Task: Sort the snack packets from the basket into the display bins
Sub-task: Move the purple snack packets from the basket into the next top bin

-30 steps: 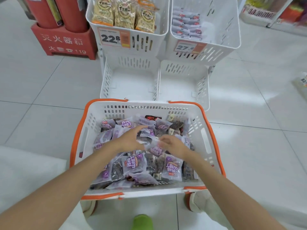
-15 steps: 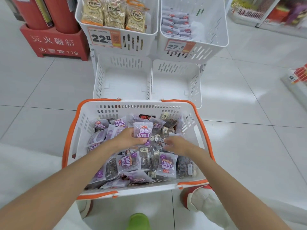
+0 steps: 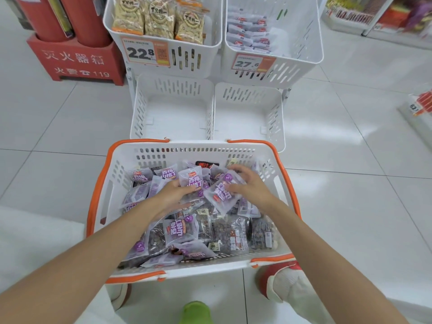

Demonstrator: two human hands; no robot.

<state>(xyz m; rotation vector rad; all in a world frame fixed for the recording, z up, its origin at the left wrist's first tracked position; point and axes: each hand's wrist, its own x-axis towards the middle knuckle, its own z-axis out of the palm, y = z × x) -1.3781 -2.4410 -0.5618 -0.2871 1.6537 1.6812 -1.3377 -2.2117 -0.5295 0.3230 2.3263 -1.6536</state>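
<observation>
A white shopping basket (image 3: pixel 194 149) with orange handles sits on the floor, full of several purple and clear snack packets. My left hand (image 3: pixel 174 195) holds a purple packet (image 3: pixel 192 181) upright above the pile. My right hand (image 3: pixel 249 188) grips another purple packet (image 3: pixel 221 194), tilted, just to its right. Beyond the basket stand two empty white display bins, the left bin (image 3: pixel 173 113) and the right bin (image 3: pixel 249 113).
Above them, an upper left bin (image 3: pixel 161 54) holds tan snack bags and an upper right bin (image 3: pixel 301 43) holds white packets. A red fire extinguisher box (image 3: pixel 77 61) stands at the far left. A shelf (image 3: pixel 418 108) edges in at right. My feet are below the basket.
My left hand picked a purple packet out of the pile and lifted it. My right hand has now taken hold of a second purple packet and raised it.
</observation>
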